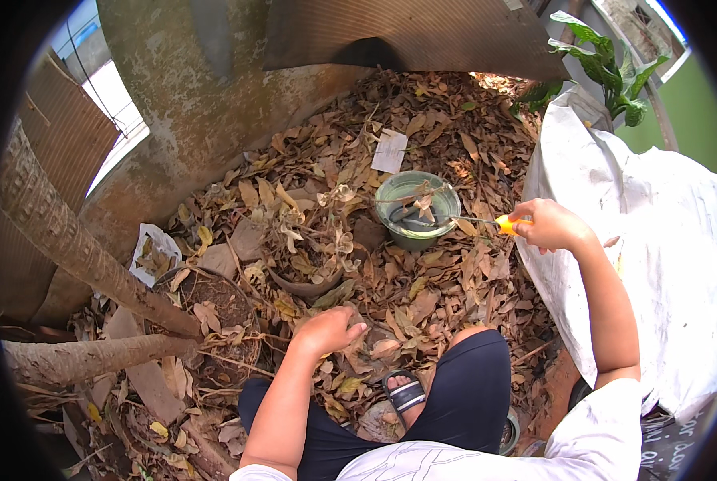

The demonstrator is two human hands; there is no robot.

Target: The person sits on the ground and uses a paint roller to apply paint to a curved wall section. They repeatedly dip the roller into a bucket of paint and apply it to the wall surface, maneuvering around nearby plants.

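My right hand [547,224] is closed round the yellow handle of a small garden hand tool [506,225]. Its thin metal shaft reaches left over the rim of a green plastic pot [417,239]; the tool's head is hard to make out among the dry leaves and twigs inside. My left hand [326,330] hovers above the leaf litter, fingers loosely curled and thumb apart, with nothing visible in it. Just beyond it stands a brown pot [306,286] with a withered plant [326,232] and dry leaves.
Dry leaves [422,321] cover the ground. A white sheet [623,264] lies to the right, below a green leafy plant [607,72]. Tree trunks [94,240] slant in from the left. A weathered wall [158,120] stands behind; a white paper piece [389,151] lies past the green pot.
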